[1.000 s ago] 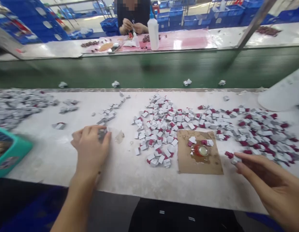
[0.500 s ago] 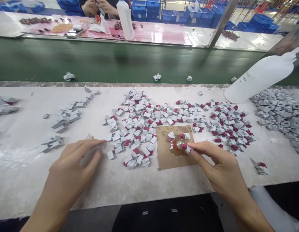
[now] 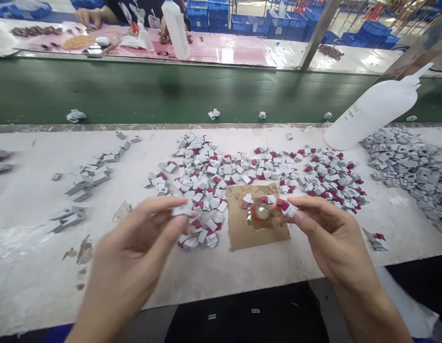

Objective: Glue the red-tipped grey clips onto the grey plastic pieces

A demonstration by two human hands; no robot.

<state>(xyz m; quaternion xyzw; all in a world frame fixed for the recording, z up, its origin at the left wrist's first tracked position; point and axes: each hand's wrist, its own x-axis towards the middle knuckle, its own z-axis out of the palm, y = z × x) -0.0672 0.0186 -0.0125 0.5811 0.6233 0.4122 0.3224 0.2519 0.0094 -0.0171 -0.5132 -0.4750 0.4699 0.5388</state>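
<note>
Pinched between the thumb and fingers of my left hand [image 3: 142,243] is a small grey block [image 3: 181,209], held over the near edge of the middle pile. My right hand [image 3: 331,233] grips a small white-and-maroon piece [image 3: 287,207] by its pale end, the maroon end facing left. Below and between the hands lies a square of brown cardboard [image 3: 256,236]. On it sits a round cap-like disc [image 3: 262,212] in a wet, reddish patch, with a few white-and-maroon pieces around it.
White-and-maroon pieces form a middle pile [image 3: 203,166] and a right pile [image 3: 335,178]. Grey pieces lie in a heap [image 3: 410,166] at far right and a row [image 3: 88,178] at left. A white squeeze bottle [image 3: 374,112] leans near the green belt [image 3: 135,90]. A person works opposite.
My right hand has lifted the white-and-maroon piece off the round disc. My left hand has moved right and now holds a grey block. The view has shifted slightly.
</note>
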